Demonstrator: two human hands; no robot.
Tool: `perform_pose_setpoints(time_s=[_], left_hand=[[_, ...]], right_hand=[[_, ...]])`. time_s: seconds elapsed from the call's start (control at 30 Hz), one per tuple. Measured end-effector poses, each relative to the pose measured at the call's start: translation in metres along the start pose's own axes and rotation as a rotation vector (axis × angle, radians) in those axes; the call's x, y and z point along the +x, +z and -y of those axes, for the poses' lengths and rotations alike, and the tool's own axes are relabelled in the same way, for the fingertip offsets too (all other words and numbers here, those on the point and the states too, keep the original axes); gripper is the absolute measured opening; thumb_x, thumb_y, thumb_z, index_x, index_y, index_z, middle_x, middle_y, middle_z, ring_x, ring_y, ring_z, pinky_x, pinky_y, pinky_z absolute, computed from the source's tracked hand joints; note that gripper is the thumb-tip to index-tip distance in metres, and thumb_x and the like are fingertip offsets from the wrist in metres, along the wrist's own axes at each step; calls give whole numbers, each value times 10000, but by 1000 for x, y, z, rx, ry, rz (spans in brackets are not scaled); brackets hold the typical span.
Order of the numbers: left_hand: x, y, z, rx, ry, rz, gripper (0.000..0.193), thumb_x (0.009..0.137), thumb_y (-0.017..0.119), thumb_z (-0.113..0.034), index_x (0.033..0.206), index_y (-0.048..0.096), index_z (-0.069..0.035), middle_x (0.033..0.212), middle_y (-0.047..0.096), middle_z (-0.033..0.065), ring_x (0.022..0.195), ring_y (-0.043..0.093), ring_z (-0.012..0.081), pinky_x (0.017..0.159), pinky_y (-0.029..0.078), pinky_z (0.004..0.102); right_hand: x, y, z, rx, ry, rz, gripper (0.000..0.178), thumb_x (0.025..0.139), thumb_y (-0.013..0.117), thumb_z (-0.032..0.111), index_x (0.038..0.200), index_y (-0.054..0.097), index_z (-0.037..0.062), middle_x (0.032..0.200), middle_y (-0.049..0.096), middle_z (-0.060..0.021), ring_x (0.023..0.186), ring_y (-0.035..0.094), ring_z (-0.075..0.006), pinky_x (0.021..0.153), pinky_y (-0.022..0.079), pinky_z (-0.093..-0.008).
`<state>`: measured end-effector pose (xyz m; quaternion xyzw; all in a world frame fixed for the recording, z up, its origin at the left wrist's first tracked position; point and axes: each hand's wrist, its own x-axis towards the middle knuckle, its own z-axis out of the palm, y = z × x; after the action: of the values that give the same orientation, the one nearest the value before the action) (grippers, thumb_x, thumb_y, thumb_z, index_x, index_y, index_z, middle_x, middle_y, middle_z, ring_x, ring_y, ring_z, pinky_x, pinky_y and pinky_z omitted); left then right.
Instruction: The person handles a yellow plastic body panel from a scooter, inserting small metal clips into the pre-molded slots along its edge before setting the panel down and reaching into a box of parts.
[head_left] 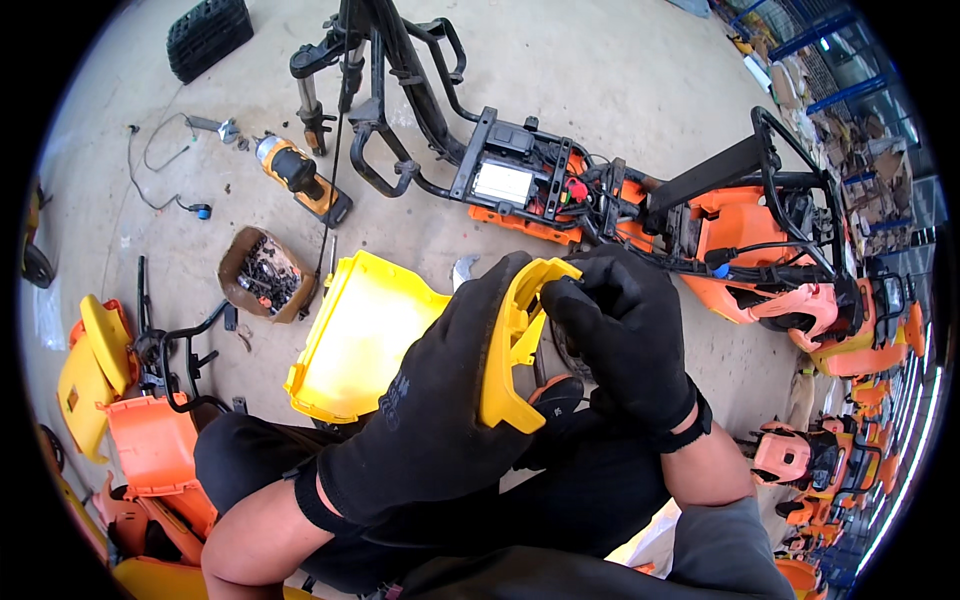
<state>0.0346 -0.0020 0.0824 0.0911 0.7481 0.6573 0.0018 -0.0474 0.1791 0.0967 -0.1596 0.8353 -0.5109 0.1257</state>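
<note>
A curved yellow plastic trim piece [505, 375] is held up over my lap. My left hand [430, 410], in a black work glove, is closed around its left side. At the piece's upper end, the gloved fingers of my right hand [625, 330] are pinched together, touching it. A tiny dark greenish bit shows at those fingertips, too small to name. Beyond my left hand, a larger yellow plastic panel [355, 335] lies on the floor, partly covered by my glove.
Ahead stands a stripped orange scooter frame [520, 185] with exposed wiring. A yellow-black cordless power tool [300, 175] and a cardboard box [245, 275] of small hardware sit to its left. Orange panels [150, 440] and black handlebars [185, 350] lie at left; several orange scooters [790, 455] stand at right.
</note>
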Motion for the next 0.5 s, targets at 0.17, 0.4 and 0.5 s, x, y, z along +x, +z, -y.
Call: perform_pose_setpoints(time_s=[0.17, 0.4, 0.5], left_hand=[[4, -9, 10, -73, 23, -28, 764, 753, 577, 87, 1474, 331, 26, 1420, 459, 243, 1320, 489, 363, 1086, 402, 405], [11, -14, 26, -231, 64, -16, 776, 786, 586, -85, 1510, 322, 6, 1520, 396, 172, 1394, 408, 276, 1144, 314, 380], [13, -15, 27, -212, 60, 28, 769, 810, 604, -153, 1510, 332, 8, 1532, 393, 157, 1392, 412, 248, 1141, 313, 363]], right_hand=[[8, 0, -6, 70, -97, 25, 219, 903, 718, 159, 1029, 667, -12, 740, 635, -46, 639, 581, -78, 590, 463, -248], [8, -10, 7, 57, 11, 54, 183, 914, 705, 121, 1000, 667, -35, 780, 653, -64, 665, 602, -94, 593, 470, -254], [8, -11, 4, -21, -51, 28, 173, 908, 712, 125, 961, 666, -34, 758, 641, -79, 651, 602, -110, 582, 464, -263]])
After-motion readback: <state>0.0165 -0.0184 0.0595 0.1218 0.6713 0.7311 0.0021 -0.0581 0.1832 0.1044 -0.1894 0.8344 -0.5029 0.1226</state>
